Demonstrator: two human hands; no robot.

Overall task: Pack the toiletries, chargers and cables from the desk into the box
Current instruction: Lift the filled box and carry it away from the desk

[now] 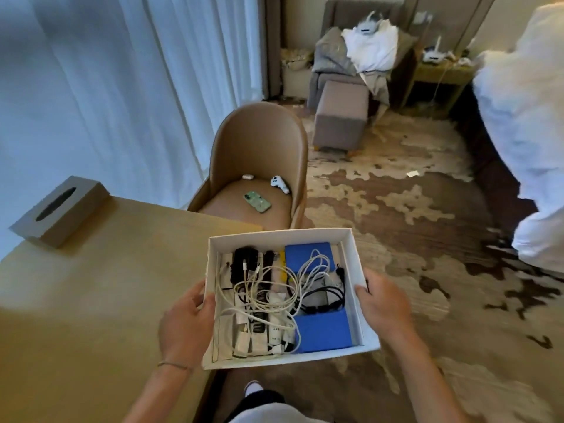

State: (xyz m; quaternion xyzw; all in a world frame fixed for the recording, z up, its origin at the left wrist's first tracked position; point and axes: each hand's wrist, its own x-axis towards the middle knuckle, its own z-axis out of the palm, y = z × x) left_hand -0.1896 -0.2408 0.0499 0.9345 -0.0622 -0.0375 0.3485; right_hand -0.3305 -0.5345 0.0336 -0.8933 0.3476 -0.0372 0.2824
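A white cardboard box (355, 254) is held up off the desk (106, 300), partly past its right edge. My left hand (186, 319) grips the box's left wall, thumb over the rim. On the opposite side, my right hand (383, 300) grips the right wall. Inside lie tangled white cables (268, 288), a black charger (244, 261), a black cable (326, 296), a black comb (259, 315), small white toiletry tubes (276, 331) and two blue boxes (323, 331).
A tan tissue box (61, 209) stands at the desk's far left corner. A beige chair (259, 166) beyond the desk holds a green phone (257, 202) and a white controller (279, 184). A grey ottoman (341, 114), an armchair and white bedding (525, 132) lie farther off on patterned carpet.
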